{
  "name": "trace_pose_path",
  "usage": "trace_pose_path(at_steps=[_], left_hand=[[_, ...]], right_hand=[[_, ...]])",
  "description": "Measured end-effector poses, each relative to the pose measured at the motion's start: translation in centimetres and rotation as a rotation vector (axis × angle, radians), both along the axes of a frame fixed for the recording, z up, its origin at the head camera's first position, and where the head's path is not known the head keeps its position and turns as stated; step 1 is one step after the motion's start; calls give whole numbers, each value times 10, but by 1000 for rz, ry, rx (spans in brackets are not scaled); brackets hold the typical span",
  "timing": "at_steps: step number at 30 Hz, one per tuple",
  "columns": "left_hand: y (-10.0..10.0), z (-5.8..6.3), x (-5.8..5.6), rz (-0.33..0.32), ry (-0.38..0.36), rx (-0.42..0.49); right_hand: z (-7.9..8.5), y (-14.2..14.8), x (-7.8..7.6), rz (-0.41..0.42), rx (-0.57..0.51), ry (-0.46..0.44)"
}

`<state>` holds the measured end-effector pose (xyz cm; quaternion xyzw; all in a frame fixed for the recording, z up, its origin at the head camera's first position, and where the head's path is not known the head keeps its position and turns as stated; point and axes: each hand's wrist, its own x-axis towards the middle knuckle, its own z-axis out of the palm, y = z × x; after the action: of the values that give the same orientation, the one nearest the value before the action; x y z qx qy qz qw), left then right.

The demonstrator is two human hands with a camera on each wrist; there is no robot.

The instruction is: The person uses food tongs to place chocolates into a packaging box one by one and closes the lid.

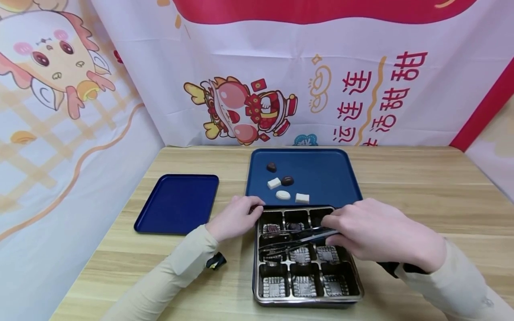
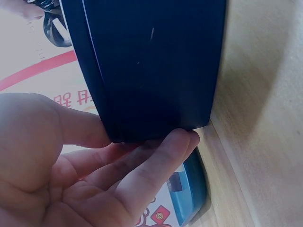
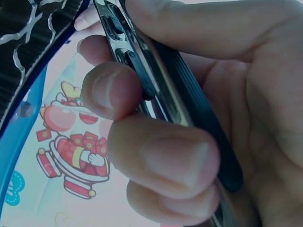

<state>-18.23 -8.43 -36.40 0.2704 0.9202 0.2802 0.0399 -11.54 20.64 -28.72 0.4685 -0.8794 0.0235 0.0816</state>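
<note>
A dark blue chocolate box (image 1: 309, 299) with a shiny divided insert stands in front of me. Dark chocolates (image 1: 271, 228) lie in the left and middle compartments of its far row. My left hand (image 1: 237, 216) grips the box's far left corner; in the left wrist view the thumb (image 2: 85, 127) is on one side and the fingers press the end wall (image 2: 161, 85). Metal tongs (image 1: 321, 234) are in my right hand (image 1: 373, 229), its fingers curled round the dark-edged handles (image 3: 199, 113). The tips of the tongs point left over the middle row, with no chocolate visible between them.
Behind the box, a blue tray (image 1: 329, 174) carries dark chocolates (image 1: 287, 180) and white chocolates (image 1: 283, 195) on its left half. A smaller dark blue tray (image 1: 176, 203) lies to the left. A printed cloth (image 1: 257, 53) hangs at the table's back edge.
</note>
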Motion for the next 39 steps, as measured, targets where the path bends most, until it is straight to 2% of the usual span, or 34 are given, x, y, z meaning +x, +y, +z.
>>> trace_pose_path(at_steps=[12, 16, 29, 39], left_hand=[[0, 0, 1, -1, 8, 2], [-1, 1, 1, 1, 9, 4], [-1, 0, 2, 0, -18, 2], [-1, 0, 1, -4, -8, 8]], right_hand=[[14, 22, -11, -65, -84, 5], [15, 29, -17, -89, -121, 39], [-3, 44, -52, -123, -259, 154], [-12, 49, -70, -215, -231, 149]])
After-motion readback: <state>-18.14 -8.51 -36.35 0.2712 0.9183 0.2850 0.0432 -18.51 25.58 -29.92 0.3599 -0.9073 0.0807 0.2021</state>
